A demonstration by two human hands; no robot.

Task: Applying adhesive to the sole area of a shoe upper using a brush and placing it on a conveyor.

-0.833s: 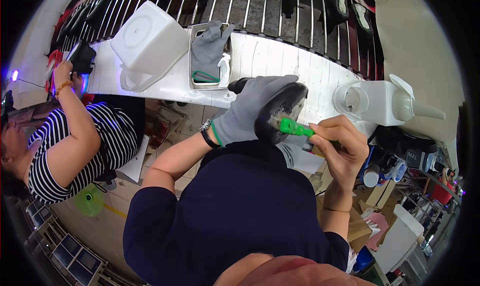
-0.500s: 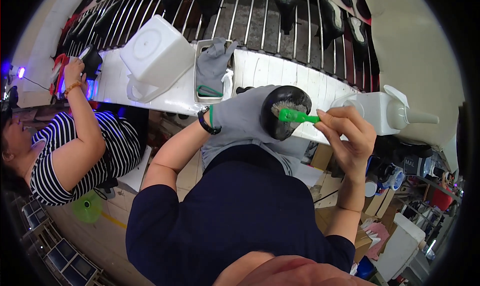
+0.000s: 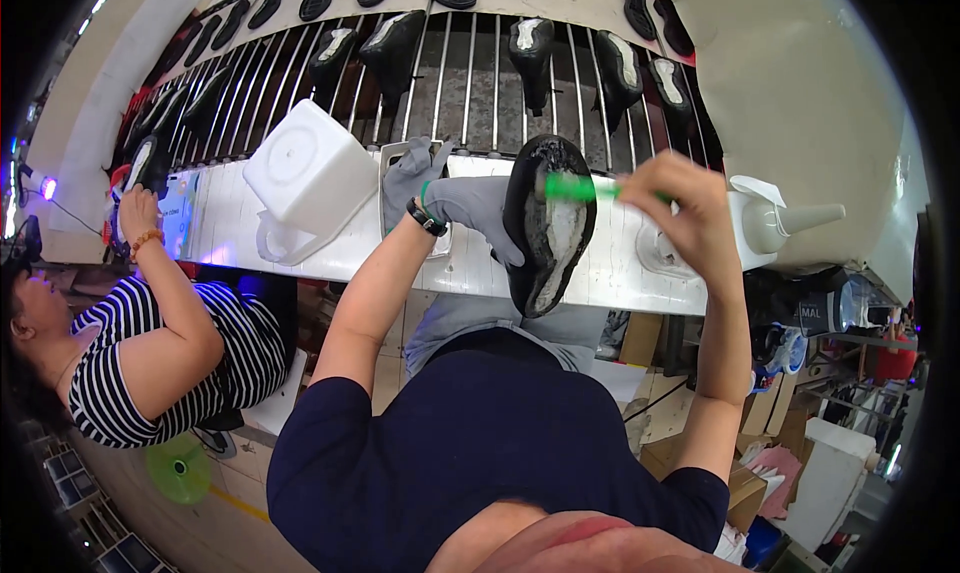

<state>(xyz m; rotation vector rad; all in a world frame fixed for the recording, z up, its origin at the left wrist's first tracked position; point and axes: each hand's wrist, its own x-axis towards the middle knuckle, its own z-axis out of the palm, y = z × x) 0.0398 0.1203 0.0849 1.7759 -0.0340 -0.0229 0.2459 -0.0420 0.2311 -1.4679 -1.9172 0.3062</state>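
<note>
The long white bench (image 3: 620, 273) is running across the view, with a rack of metal rods (image 3: 470, 83) behind it carrying black shoe soles (image 3: 530, 48) in rows. Against that backdrop the person is holding a black shoe sole (image 3: 548, 223) up over the bench edge, its inner face turned toward the camera. The left hand (image 3: 470, 205), in a grey glove, is gripping the sole from its left side, the grip clenched around the rim. The right hand (image 3: 690, 208), bare, is pinching a green-handled brush (image 3: 580, 187) whose tip is lying across the upper part of the sole.

Judging by the pale smear down the sole's middle, the coating step is under way and looks partly done; the next stroke is calling for a steady left hand and a brush path that is reaching the dark margins without running over the rim.

For room: a white square tub (image 3: 310, 168) is sitting tilted to the left, a grey glove in a tray (image 3: 412, 173) is lying just beside the left wrist, and a white squeeze bottle (image 3: 790, 223) is standing close under the right forearm, so the right side is tight. A co-worker in a striped shirt (image 3: 170, 363) is working well off to the left.
</note>
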